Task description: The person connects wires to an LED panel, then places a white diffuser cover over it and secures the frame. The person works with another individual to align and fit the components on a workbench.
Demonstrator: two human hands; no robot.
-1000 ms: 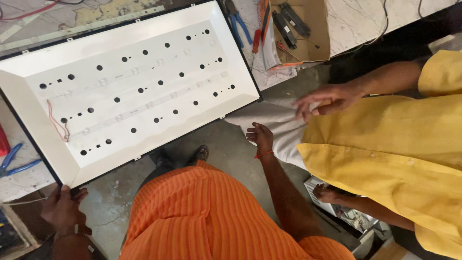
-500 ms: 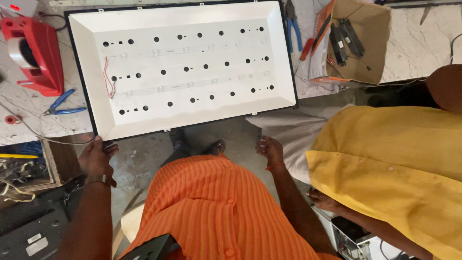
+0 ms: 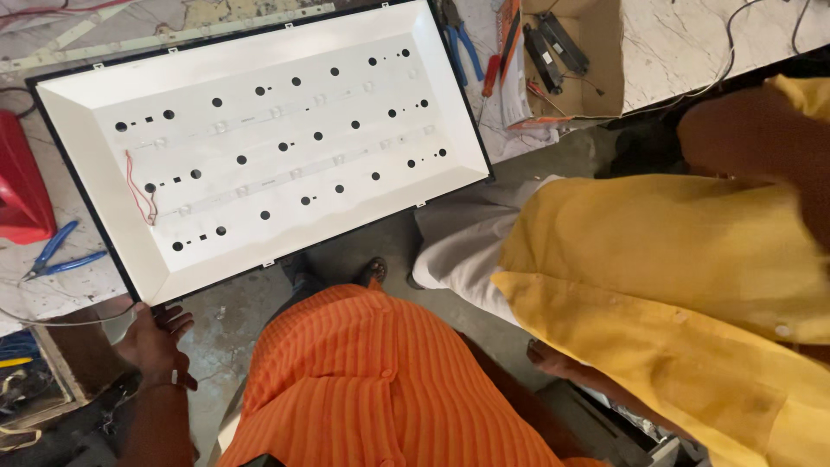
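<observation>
White panel [image 3: 268, 147] corner just above left-hand fingers [image 3: 173, 322].

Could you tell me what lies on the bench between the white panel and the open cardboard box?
In the head view, blue-handled pliers and a red-handled tool lie between the white panel and the cardboard box.

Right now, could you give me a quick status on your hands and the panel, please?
Left hand open at the white panel's near corner. Right hand out of view. Person in yellow shirt stands close on the right.
</observation>
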